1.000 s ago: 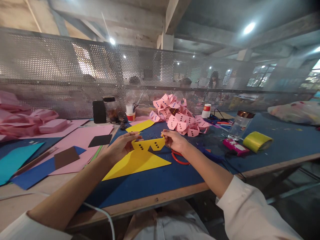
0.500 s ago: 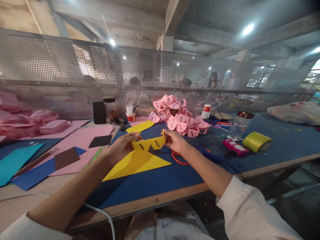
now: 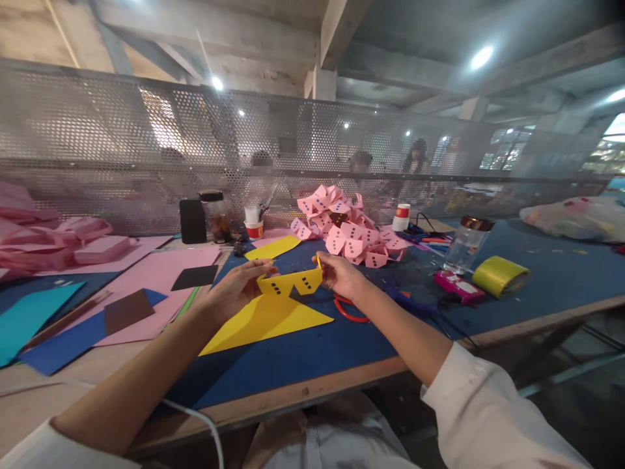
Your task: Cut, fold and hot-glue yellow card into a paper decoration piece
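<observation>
Between my two hands is a yellow paper cutout [image 3: 289, 283] with a notch in its lower edge and small dark squares on either side of it. My left hand [image 3: 244, 286] pinches its left end, and my right hand [image 3: 336, 273] grips the folded right end. Below it, a larger yellow sheet [image 3: 268, 322] lies on the blue table mat [image 3: 303, 365], partly shaded. Red-handled scissors [image 3: 349, 312] rest beside my right wrist, partly hidden by it. A second yellow sheet [image 3: 273, 247] lies just beyond my left hand.
Pink paper pieces with dark squares [image 3: 349, 228] are heaped at the back. Pink, blue and brown sheets [image 3: 129, 312] cover the left side. A water bottle [image 3: 467, 246], a magenta device [image 3: 459, 288] and a yellow roll [image 3: 500, 277] stand right. Perforated panels [image 3: 195, 143] close off the back.
Both hands keep the yellow cutout in nearly the same position. The whole view has shifted very slightly; nothing has been picked up or put down.
</observation>
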A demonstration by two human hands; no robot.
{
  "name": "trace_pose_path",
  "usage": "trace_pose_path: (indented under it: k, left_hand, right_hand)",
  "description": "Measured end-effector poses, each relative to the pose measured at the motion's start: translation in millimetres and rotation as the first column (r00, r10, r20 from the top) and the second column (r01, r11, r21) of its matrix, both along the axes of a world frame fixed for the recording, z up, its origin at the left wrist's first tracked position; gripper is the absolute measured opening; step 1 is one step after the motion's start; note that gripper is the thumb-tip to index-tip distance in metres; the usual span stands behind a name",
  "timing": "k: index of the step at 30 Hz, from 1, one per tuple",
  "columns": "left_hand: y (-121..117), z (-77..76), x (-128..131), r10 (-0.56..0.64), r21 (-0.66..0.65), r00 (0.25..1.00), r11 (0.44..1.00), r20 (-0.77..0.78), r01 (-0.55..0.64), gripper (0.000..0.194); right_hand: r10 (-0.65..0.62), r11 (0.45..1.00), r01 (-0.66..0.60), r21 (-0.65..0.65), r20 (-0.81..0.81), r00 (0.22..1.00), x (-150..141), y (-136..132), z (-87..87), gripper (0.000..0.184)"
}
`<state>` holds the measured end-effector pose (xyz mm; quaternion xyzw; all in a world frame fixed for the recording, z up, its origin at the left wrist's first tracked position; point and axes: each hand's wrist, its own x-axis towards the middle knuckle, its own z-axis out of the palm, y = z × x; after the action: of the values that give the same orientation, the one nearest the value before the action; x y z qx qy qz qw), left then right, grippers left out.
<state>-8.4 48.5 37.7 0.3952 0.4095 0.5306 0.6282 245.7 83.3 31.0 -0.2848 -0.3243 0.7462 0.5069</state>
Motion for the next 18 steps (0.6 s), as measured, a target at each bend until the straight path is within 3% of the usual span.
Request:
trace_pose_path:
  k: [18]
  left_hand:
    - [-2.3, 2.3, 3.4, 0.001, -0.007, 1.0, 1.0, 0.01, -0.001, 0.015]
  right_hand:
    - [-0.027, 0.993, 0.018, 0.116, 0.083, 0.996, -2.0, -3.5, -0.6, 0.026]
